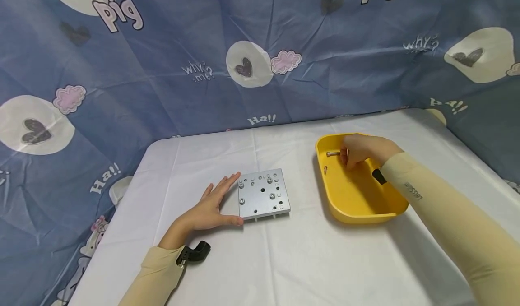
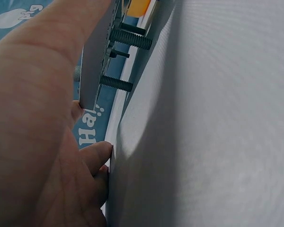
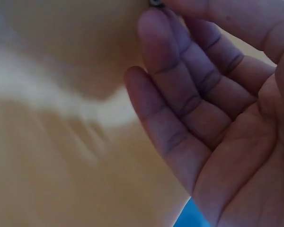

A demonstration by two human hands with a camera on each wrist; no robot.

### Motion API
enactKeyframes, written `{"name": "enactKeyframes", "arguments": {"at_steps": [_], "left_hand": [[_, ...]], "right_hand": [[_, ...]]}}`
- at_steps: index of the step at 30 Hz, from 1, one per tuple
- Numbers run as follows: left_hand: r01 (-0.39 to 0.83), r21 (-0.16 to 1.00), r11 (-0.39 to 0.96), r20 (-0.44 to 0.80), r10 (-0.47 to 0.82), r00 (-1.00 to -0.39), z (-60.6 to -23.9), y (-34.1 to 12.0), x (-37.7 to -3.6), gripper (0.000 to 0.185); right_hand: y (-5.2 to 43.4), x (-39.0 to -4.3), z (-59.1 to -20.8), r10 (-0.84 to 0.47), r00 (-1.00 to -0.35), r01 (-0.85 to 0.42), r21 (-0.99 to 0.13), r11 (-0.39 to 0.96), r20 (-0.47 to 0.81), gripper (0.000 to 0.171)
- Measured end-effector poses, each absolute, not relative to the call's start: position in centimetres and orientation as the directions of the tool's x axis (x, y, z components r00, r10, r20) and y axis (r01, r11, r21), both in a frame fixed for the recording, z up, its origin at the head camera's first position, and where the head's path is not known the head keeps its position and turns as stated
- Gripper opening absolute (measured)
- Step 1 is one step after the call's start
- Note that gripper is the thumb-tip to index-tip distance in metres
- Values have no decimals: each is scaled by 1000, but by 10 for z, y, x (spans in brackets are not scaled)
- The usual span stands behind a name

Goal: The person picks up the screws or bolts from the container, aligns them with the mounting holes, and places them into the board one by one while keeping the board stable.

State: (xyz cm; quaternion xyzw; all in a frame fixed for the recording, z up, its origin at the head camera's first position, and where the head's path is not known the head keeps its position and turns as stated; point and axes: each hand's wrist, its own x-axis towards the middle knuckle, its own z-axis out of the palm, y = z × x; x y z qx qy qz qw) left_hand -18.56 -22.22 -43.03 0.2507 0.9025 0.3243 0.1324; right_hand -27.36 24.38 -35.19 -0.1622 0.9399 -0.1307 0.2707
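Several screws (image 1: 272, 196) are sitting in the plate (image 1: 260, 201) at 9 o'clock from the tray (image 1: 365, 200); my left hand (image 1: 208, 213) is resting wide beside it. My right hand (image 1: 358, 150) is pinching a bolt (image 1: 333, 153), seemingly left to fit.

Downward head view, close wrist views; head, left share plate (image 1: 262, 197)
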Motion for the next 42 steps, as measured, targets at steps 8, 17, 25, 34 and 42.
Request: {"name": "enactKeyframes", "arguments": {"at_steps": [8, 17, 25, 34, 42], "left_hand": [[402, 667, 627, -18, 553, -833, -431, -222, -185, 127], [371, 654, 660, -75, 544, -836, -431, -222, -186, 127], [400, 669, 627, -16, 550, -835, -433, -222, -184, 126], [374, 646, 666, -66, 537, -841, -430, -222, -186, 127], [376, 647, 663, -60, 536, -842, -430, -224, -184, 127]], "right_hand": [[253, -273, -350, -296, -813, -110, -367, 924, -501, 18], [251, -277, -352, -281, -815, -114, -335, 935, -508, 22], [247, -276, -350, -263, -807, -76, -348, 934, -528, 24], [244, -273, -343, -206, -774, -24, -298, 954, -599, 15], [242, -270, -347, -187, -762, 37, -329, 944, -620, 30]]}}
